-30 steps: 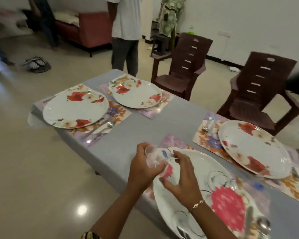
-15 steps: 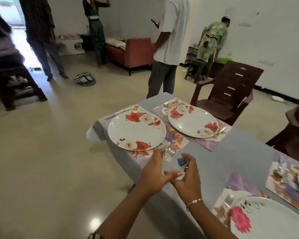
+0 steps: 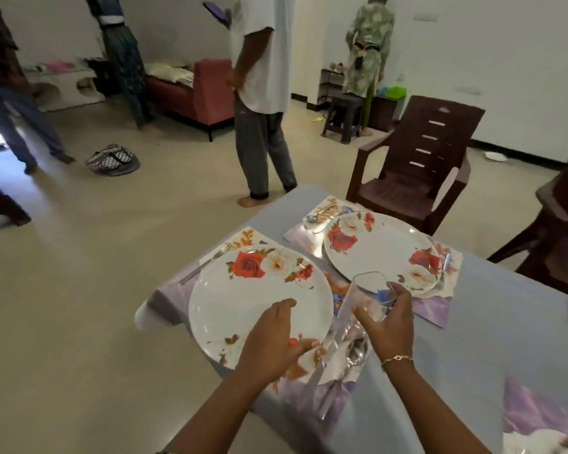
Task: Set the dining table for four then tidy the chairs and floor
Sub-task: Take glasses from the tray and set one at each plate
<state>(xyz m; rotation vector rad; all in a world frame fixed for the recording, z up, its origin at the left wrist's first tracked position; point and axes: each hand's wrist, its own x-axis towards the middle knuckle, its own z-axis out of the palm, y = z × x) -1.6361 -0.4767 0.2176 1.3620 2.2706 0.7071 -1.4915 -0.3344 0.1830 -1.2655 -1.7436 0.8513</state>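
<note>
Since half a second ago, the hands I'm watching have been moving in over the corner setting. The glass [image 3: 364, 290] is now hanging tilted above the placemat [image 3: 295, 393], between the two flowered plates. The right hand [image 3: 389, 326] is gripping it, fingers curled round its upper wall. The left hand [image 3: 271, 339] is resting on the near plate [image 3: 243, 306], fingers loose, grasping nothing. A spoon [image 3: 356, 352] is lying just beneath the glass; the far plate [image 3: 381, 250] is sitting beyond on the grey table [image 3: 473, 322].

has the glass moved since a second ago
Yes. The glass in the right hand was far from the near rose plate a second ago; now it is just beside that plate's right edge.
</note>
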